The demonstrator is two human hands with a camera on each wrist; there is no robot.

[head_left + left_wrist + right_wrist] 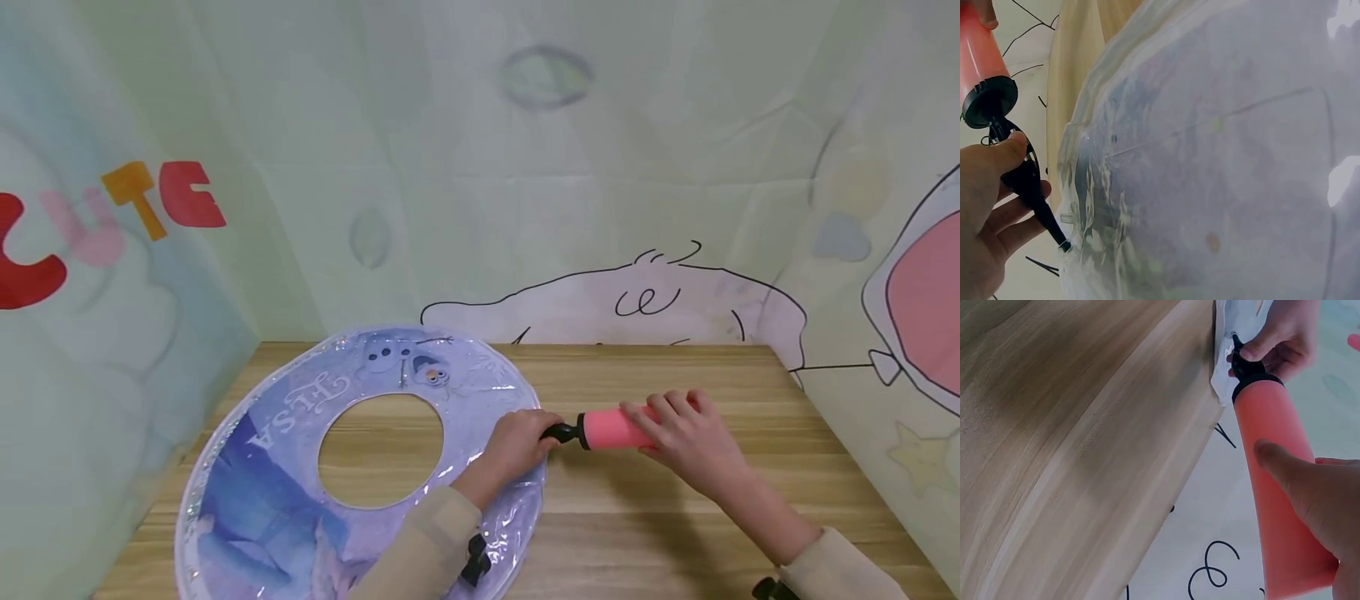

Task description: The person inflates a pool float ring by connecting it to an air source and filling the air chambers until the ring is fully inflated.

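A blue and purple swim ring (pixel 225 500), printed with a snowman and the word ELSA, lies on the table's left half. My right hand (pixel 693 442) grips the pink barrel of a hand pump (pixel 611 429), which is held above the table to the right of the ring. At the ring's right edge, my left hand (pixel 517 442) holds the pump's black nozzle (pixel 1032 194) between thumb and fingers. In the left wrist view the nozzle's thin tip meets the clear valve (pixel 1067 247) on the ring. The right palm hides the barrel's far end in the head view.
The wood-grain table (pixel 750 533) reaches back to a printed cloth backdrop (pixel 420 167) with cartoon shapes and letters. Cloth also stands along the left and right sides. Black straps with small fittings (pixel 476 560) sit at the cuffs of both beige sleeves.
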